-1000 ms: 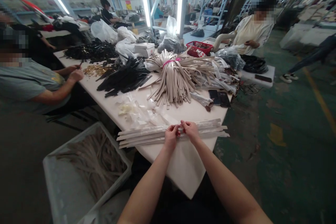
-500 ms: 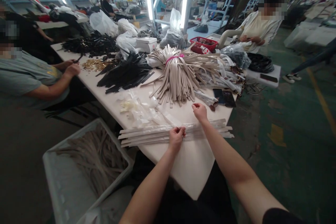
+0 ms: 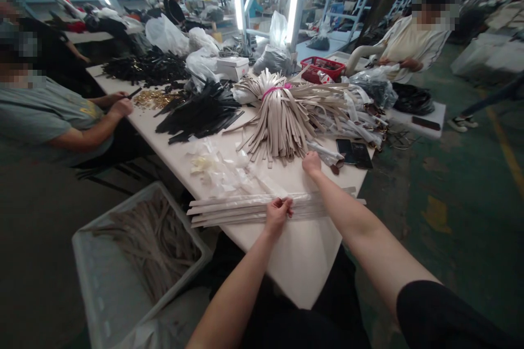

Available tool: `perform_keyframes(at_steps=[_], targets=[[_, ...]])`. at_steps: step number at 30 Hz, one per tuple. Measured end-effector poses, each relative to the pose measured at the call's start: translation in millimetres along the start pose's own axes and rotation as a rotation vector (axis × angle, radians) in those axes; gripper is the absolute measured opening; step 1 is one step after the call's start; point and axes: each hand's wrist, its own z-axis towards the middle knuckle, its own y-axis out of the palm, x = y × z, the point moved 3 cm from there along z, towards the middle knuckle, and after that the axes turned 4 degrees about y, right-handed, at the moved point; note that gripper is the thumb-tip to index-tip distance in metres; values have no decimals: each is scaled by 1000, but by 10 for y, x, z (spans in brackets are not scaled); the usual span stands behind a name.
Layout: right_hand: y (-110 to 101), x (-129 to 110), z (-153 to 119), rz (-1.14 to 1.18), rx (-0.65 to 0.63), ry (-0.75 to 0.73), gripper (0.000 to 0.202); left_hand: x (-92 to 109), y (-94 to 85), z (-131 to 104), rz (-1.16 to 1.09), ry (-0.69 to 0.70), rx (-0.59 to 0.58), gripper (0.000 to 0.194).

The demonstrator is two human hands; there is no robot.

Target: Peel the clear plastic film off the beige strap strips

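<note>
Several long, flat beige strips (image 3: 229, 211) lie side by side across the near corner of the table, with clear film over part of them. My left hand (image 3: 278, 214) is above their middle, thumb and fingertips pinched together; what is between them is too small to make out. Farther out, my right hand (image 3: 312, 164) is closed, its fingertips at the lower right ends of a big bundle of beige straps (image 3: 282, 131) tied with a pink band (image 3: 275, 90). Whether a strap end is in those fingers is hidden. Crumpled clear plastic film (image 3: 223, 169) lies left of the bundle.
A grey bin (image 3: 92, 278) of beige strips stands at the lower left. Black strips (image 3: 200, 112) and gold-coloured bits (image 3: 151, 99) lie farther back. Phones (image 3: 354, 152) rest near the right edge. A co-worker (image 3: 53, 120) sits left; another person (image 3: 417, 38) is at the far right.
My right hand has moved slightly forward to the strap ends of the bundle. My left hand stays over the strips. The whole view has shifted a little.
</note>
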Motion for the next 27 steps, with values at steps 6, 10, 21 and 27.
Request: perform_keyframes(at_steps=[6, 10, 21, 27], targets=[[-373, 113, -520, 160, -86, -2, 20, 23, -4, -39, 32, -9, -14, 46], [-785, 371, -1222, 470, -279, -29, 27, 20, -6, -45, 49, -6, -26, 50], [-1091, 337, -2310, 249, -247, -395, 25, 38, 42, -42, -38, -15, 53, 53], [-646, 186, -2382, 313, -297, -327, 31, 13, 50, -45, -31, -17, 61, 51]])
